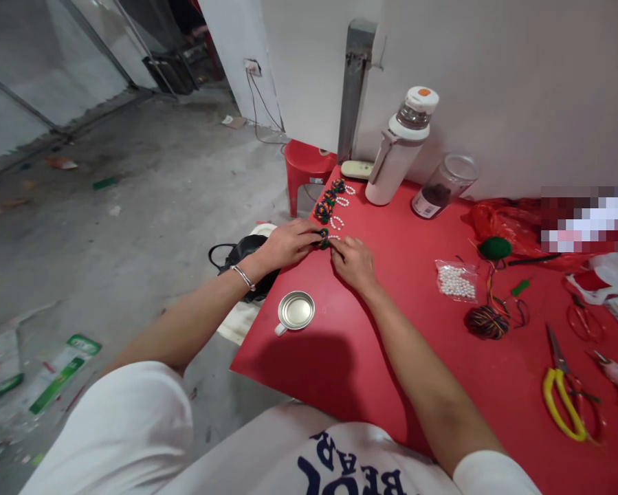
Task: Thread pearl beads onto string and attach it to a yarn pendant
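At the red table's left edge, my left hand (294, 240) is closed, its fingertips on a small green multicoloured yarn ornament (324, 239) with a loop of white beads. From the other side my right hand (356, 262) reaches in, index fingertip against the same ornament where the beads join it, other fingers curled. The bead loop is partly hidden by that finger. Just beyond, several similar yarn ornaments (323, 210) lie in a row, white bead loops (342, 201) pointing right.
On the red table (339, 364) are a metal-lined cup lid (296, 311), a flask (399, 148), a jar (445, 185), a bag of white beads (456, 281), a yarn ball (487, 322) and yellow-handled scissors (563, 395). A red stool (309, 159) stands behind; a black bag (249, 254) is left.
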`<state>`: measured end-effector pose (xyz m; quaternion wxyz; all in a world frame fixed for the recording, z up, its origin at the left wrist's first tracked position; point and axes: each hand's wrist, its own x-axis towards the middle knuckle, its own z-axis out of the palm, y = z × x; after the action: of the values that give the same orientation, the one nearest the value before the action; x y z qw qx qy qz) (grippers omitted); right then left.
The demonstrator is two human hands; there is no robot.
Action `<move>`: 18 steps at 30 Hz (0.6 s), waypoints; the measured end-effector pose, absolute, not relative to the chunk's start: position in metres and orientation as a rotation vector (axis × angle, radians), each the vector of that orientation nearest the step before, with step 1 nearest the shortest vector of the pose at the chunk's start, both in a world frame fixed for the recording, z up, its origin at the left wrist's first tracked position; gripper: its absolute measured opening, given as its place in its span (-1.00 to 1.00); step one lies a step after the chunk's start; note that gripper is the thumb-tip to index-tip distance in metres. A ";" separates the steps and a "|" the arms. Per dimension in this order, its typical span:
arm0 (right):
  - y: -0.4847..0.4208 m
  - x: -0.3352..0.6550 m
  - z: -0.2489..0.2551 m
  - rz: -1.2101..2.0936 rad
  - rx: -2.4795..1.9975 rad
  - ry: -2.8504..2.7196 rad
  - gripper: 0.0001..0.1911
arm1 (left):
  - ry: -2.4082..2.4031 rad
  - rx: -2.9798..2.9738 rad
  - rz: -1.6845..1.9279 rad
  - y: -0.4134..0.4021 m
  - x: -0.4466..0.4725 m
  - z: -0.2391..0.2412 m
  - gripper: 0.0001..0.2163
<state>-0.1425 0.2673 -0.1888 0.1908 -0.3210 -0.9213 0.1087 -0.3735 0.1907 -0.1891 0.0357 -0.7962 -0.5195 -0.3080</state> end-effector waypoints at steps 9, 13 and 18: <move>0.264 -0.149 -0.187 0.315 -0.922 -2.607 -0.60 | -1.693 -2.369 -1.121 0.180 -0.374 -0.182 -0.71; 0.263 -0.148 -0.185 0.290 -0.988 -2.581 -0.60 | -1.942 -2.253 -1.248 0.184 -0.361 -0.181 -0.55; 0.262 -0.148 -0.183 0.262 -1.021 -2.601 -0.60 | -2.129 -2.138 -1.365 0.189 -0.350 -0.186 -0.53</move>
<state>-0.1482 0.2619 -0.1830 0.1668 -0.3588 -0.9138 0.0920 -0.3498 0.1888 -0.1863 -0.0850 -0.6432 -0.6406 -0.4107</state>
